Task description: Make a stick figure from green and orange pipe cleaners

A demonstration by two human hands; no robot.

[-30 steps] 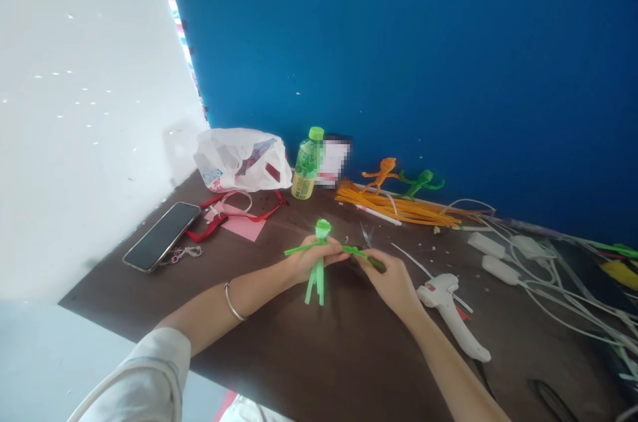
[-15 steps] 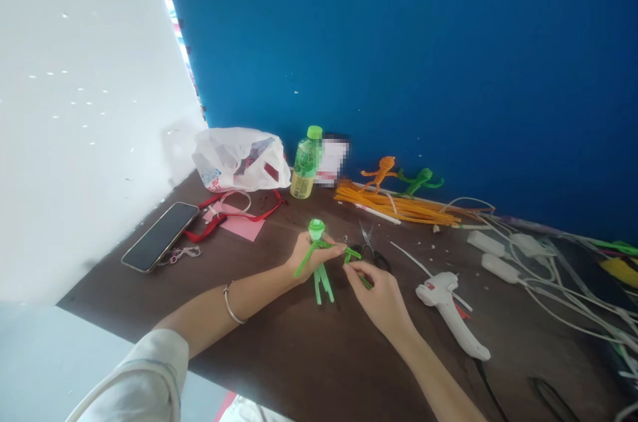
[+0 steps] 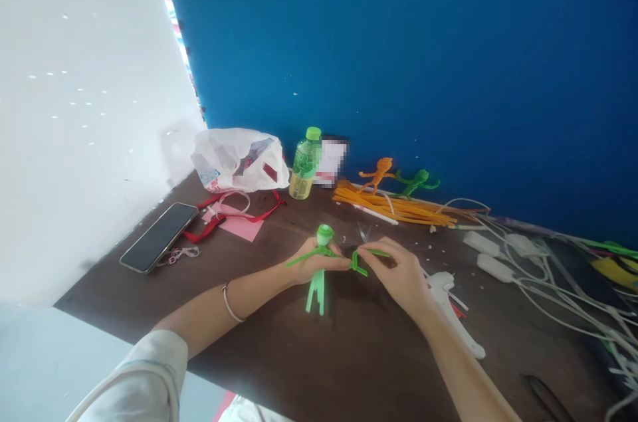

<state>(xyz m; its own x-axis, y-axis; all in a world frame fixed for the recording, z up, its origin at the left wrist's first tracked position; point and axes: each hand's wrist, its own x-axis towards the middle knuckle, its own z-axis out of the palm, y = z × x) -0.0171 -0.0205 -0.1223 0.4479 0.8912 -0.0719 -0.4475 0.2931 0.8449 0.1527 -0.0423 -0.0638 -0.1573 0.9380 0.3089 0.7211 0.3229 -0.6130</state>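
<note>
Above the middle of the table, my left hand (image 3: 312,262) is closed round a green pipe-cleaner figure (image 3: 325,236). Its round head sticks up over my fingers, and pale green strands hang below my hand. One thin green arm points out to the left. On the right a bright green pipe cleaner (image 3: 357,264) is bent into a loop near my left fingertips. My right hand (image 3: 396,269) pinches the green pipe cleaner between thumb and fingers. Behind my hands lie scissors (image 3: 364,232), mostly hidden.
Right of my hands lies a white glue gun (image 3: 451,316), with white cables (image 3: 548,276) beyond. Orange pipe cleaners (image 3: 393,204), an orange figure (image 3: 381,173) and a green figure (image 3: 416,183) are at the back. A bottle (image 3: 303,166), plastic bag (image 3: 239,159) and phone (image 3: 159,236) stand or lie leftward.
My right hand has risen and turned slightly to the right, with the pipe cleaner now stretching across its fingers. The figure in my left hand has shifted a little right and down.
</note>
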